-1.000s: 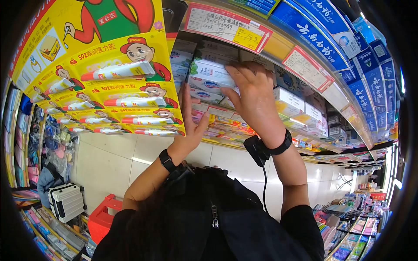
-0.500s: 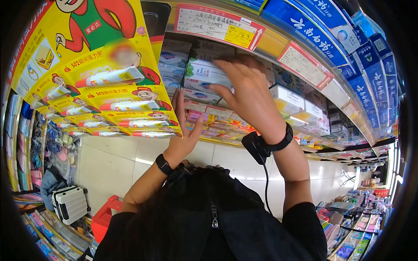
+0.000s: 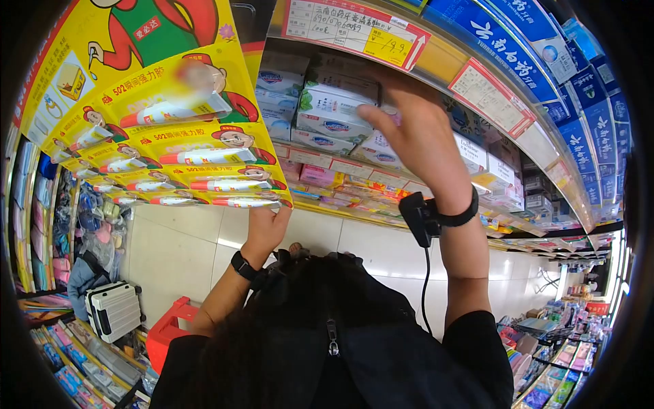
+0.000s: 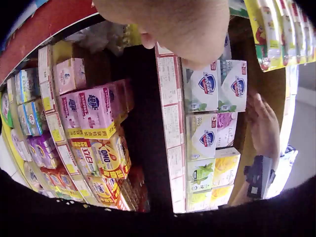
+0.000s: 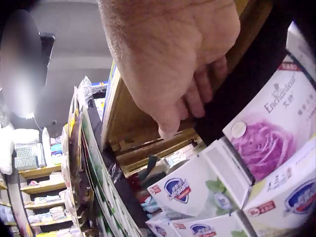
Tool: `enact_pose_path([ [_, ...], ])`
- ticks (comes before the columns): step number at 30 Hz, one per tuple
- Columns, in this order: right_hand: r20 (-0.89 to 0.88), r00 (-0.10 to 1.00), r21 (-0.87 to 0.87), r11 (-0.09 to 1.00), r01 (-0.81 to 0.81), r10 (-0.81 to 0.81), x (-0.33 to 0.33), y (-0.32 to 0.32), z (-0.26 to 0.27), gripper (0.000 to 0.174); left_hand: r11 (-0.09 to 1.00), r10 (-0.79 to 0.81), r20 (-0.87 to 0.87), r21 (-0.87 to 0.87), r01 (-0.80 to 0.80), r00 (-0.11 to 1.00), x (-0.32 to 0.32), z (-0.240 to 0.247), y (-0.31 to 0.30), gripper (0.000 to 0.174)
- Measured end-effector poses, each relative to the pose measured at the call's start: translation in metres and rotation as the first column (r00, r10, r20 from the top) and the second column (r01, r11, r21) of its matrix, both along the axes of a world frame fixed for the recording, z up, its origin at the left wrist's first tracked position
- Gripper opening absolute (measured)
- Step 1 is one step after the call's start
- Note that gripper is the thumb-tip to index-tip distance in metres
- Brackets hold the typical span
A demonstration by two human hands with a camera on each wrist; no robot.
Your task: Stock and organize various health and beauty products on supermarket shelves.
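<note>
Our right hand is up inside the shelf, which is packed with soap boxes. In the right wrist view its fingers are loosely curled with nothing in them. The hand is released and sits just above the boxes. In that view we count three white boxes with a blue badge and one purple box beside them.

Our left hand is lower, against the bottom edge of the glue cards that hang left of the shelf. Its fingers go behind the lowest card, so we cannot tell whether it grips the card or only touches it. On the near strip we count four cards, each with one tube.

Two price tags sit on the shelf edge. The shelf below holds pink boxes. On the floor stand one red basket, its contents hidden, and one suitcase.
</note>
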State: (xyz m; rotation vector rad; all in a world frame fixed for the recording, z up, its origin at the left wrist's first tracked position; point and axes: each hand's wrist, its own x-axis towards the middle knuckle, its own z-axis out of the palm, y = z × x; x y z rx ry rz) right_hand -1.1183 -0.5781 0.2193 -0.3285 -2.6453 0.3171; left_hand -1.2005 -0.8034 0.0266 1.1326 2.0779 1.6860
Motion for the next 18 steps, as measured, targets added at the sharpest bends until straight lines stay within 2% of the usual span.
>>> enact_pose_path([
  [1, 0.001, 1.0, 0.0, 1.0, 0.001, -0.001, 0.005, 0.003, 0.002, 0.039, 1.0, -0.001, -0.02, -0.009, 0.001, 1.0, -0.001, 0.002, 0.0, 0.069],
  [3, -0.095, 0.991, 0.055, 0.993, 0.103, -0.097, 0.018, 0.01, 0.004, 0.031, 1.0, 0.002, -0.02, -0.02, -0.002, 1.0, -0.001, 0.001, 0.004, 0.069],
  [4, -0.019, 0.984, 0.043, 0.983, 0.18, -0.179, 0.026, 0.016, 0.005, 0.028, 1.0, 0.005, -0.024, -0.029, -0.005, 1.0, -0.001, 0.0, 0.008, 0.07],
  [5, -0.018, 0.982, 0.045, 0.981, 0.189, -0.189, 0.033, 0.021, 0.006, 0.028, 1.0, -0.005, -0.023, -0.028, 0.004, 1.0, -0.002, 0.0, 0.011, 0.07],
  [7, -0.192, 0.975, 0.098, 0.986, 0.132, -0.111, 0.046, 0.029, 0.008, 0.026, 0.999, 0.04, -0.03, 0.034, -0.039, 0.999, -0.002, 0.0, 0.018, 0.071],
  [8, -0.154, 0.973, 0.033, 0.984, 0.176, -0.169, 0.053, 0.032, 0.009, 0.024, 0.999, 0.03, -0.029, 0.037, -0.029, 0.999, -0.002, 0.0, 0.02, 0.071],
  [11, -0.137, 0.972, 0.095, 0.975, 0.203, -0.189, 0.068, 0.041, 0.007, 0.024, 0.99, 0.02, 0.069, 0.135, -0.029, 0.997, 0.0, 0.001, 0.026, 0.074],
  [16, -0.093, 0.972, 0.054, 0.974, 0.22, -0.214, 0.078, 0.043, 0.005, 0.026, 0.988, -0.015, 0.04, 0.152, 0.009, 0.999, -0.004, -0.001, 0.033, 0.073],
  [18, -0.09, 0.973, 0.062, 0.974, 0.217, -0.211, 0.08, 0.047, 0.002, 0.027, 0.987, -0.02, 0.107, 0.162, 0.003, 0.994, -0.004, -0.003, 0.034, 0.071],
])
